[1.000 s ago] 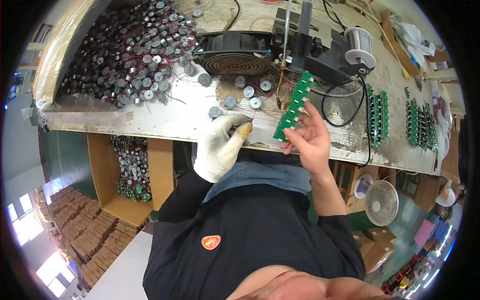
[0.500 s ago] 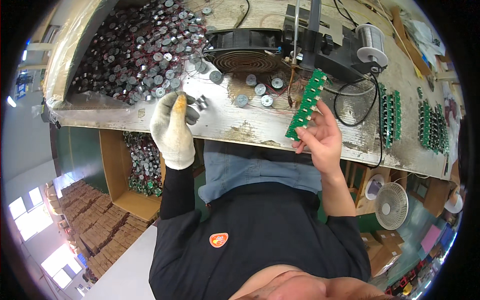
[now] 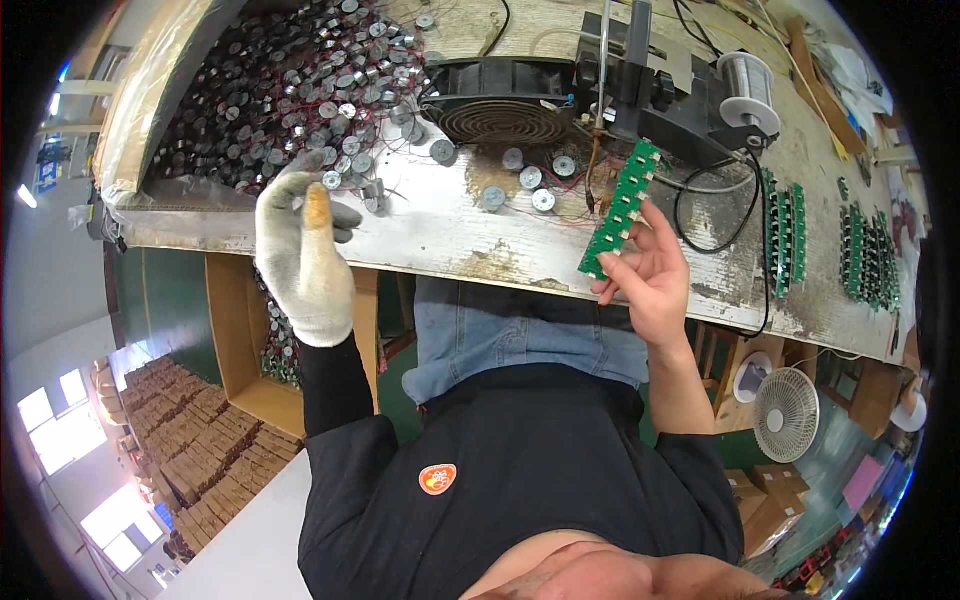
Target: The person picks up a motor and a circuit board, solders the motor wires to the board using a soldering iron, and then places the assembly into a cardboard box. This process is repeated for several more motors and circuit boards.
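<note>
My left hand (image 3: 305, 245), in a whitish glove with a yellow-stained thumb, hovers at the front edge of a heap of small round metal motors (image 3: 290, 110). Its fingers are apart and somewhat blurred, with nothing visible between them. A silvery motor (image 3: 373, 195) lies just to the right of those fingers. Bare, my right hand (image 3: 650, 270) pinches the lower end of a narrow green circuit-board strip (image 3: 622, 215), thumb in front. The strip is tilted, its top leaning right, and carries a row of small pale connectors.
Several loose motors (image 3: 530, 178) lie mid-bench before a black fan (image 3: 500, 105). Behind the strip stands a black device with a solder wire spool (image 3: 748, 90) and a looping cable. More green board strips (image 3: 785, 235) lie at right. A cardboard box (image 3: 235, 335) sits below the bench.
My left hand has moved left toward the heap, and its fingers have spread. A silvery motor near it now lies farther left. My right hand keeps the strip nearly still.
</note>
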Action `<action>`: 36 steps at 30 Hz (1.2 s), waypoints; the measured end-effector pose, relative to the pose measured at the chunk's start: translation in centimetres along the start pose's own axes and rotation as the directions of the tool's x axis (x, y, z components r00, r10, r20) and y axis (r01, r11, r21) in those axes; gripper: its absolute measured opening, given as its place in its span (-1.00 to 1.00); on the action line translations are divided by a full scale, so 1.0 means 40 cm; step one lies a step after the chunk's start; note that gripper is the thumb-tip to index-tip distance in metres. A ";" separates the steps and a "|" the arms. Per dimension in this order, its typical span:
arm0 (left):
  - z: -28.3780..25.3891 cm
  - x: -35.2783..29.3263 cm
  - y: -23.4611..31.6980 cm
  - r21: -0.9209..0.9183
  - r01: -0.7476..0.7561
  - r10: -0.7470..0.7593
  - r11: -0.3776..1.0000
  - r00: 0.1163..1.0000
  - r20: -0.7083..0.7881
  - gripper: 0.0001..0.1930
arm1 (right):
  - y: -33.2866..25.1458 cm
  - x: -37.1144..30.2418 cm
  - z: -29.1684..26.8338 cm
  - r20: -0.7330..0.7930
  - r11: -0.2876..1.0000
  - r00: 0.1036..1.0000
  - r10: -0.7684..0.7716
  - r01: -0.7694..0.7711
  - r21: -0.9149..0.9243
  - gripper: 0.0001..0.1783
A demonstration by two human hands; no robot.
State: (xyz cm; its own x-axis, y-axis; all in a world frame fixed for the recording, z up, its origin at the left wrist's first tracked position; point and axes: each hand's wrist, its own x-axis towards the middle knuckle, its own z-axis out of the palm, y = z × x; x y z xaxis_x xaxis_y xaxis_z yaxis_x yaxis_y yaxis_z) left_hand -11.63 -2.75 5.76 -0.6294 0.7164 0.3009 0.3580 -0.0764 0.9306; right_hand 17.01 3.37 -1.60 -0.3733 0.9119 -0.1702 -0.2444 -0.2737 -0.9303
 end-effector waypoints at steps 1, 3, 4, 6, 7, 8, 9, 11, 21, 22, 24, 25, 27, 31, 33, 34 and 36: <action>0.008 -0.008 0.006 -0.001 -0.015 0.015 1.000 1.000 0.021 -0.79 | 0.000 0.000 -0.001 0.002 1.000 1.000 -0.006 0.006 0.001 -0.24; 0.014 -0.025 0.003 -0.001 -0.047 0.047 0.999 0.996 0.071 -0.79 | 0.000 0.000 -0.001 0.005 1.000 1.000 -0.012 0.012 0.001 -0.24; 0.015 -0.033 0.001 0.045 -0.060 0.057 0.997 0.996 0.071 -0.79 | 0.001 0.001 0.000 0.006 1.000 1.000 -0.015 0.015 0.006 -0.24; 0.015 -0.047 0.000 0.130 -0.047 0.036 0.990 0.996 0.085 -0.81 | 0.002 0.001 -0.001 0.007 1.000 1.000 -0.016 0.016 0.009 -0.24; 0.013 -0.056 -0.004 0.151 -0.032 0.015 0.988 0.994 0.109 -0.81 | 0.004 0.001 -0.001 0.013 1.000 1.000 -0.022 0.022 0.011 -0.24; 0.013 -0.065 -0.012 0.170 -0.018 -0.005 0.985 0.991 0.133 -0.82 | 0.006 0.000 -0.001 0.017 0.999 0.999 -0.030 0.030 0.012 -0.24; 0.022 -0.075 -0.018 0.147 -0.030 0.010 0.989 0.990 0.139 -0.83 | 0.007 0.001 -0.002 0.016 0.999 0.999 -0.031 0.031 0.010 -0.24; 0.025 -0.098 -0.046 0.122 0.030 -0.045 0.992 0.991 0.126 -0.87 | 0.008 0.002 -0.002 0.025 0.999 0.999 -0.036 0.036 0.011 -0.24; 0.058 -0.105 -0.116 0.412 -0.018 -0.020 0.911 0.996 0.086 -0.55 | 0.011 0.001 -0.001 0.018 0.999 0.999 -0.044 0.044 -0.011 -0.23; 0.059 -0.106 -0.119 0.280 0.084 -0.097 0.956 0.995 0.033 -0.61 | 0.009 0.001 -0.001 0.021 0.999 0.999 -0.034 0.034 -0.016 -0.23; 0.055 -0.105 -0.112 0.166 0.091 -0.091 0.982 0.996 -0.004 -0.64 | 0.009 0.000 -0.003 0.015 0.999 1.000 -0.024 0.024 -0.024 -0.23; 0.056 -0.101 -0.105 0.001 0.096 -0.096 0.995 0.995 0.008 -0.58 | 0.010 0.001 -0.003 0.019 0.999 0.999 -0.037 0.038 -0.018 -0.23; 0.057 -0.089 -0.051 -0.147 0.158 -0.149 0.976 0.987 0.066 -0.47 | 0.011 0.000 -0.003 0.021 0.999 0.999 -0.049 0.049 -0.013 -0.24; 0.047 -0.088 -0.071 -0.266 0.356 -0.285 0.896 0.920 0.270 -0.61 | 0.009 -0.001 -0.002 0.016 0.999 0.999 -0.045 0.045 -0.006 -0.24; 0.059 -0.094 -0.057 -0.283 0.361 -0.271 0.889 0.911 0.312 -0.68 | 0.009 -0.001 -0.003 0.010 0.999 0.999 -0.040 0.040 -0.003 -0.24; 0.070 -0.096 -0.053 -0.306 0.301 -0.208 0.903 0.930 0.303 -0.67 | 0.009 0.000 -0.001 0.017 0.999 0.999 -0.045 0.045 -0.007 -0.24; 0.085 -0.101 -0.053 -0.320 0.223 -0.120 0.921 0.943 0.310 -0.66 | 0.009 -0.001 -0.001 0.019 0.999 0.998 -0.052 0.052 -0.014 -0.24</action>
State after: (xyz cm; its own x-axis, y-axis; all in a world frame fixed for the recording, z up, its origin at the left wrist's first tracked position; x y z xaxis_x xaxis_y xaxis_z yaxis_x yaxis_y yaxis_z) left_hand -7.52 -3.11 1.85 -0.4232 0.8997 0.1073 -0.0315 -0.1329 0.9906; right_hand 16.95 3.24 -1.95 -0.3773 0.9189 -0.1153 -0.2511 -0.2214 -0.9423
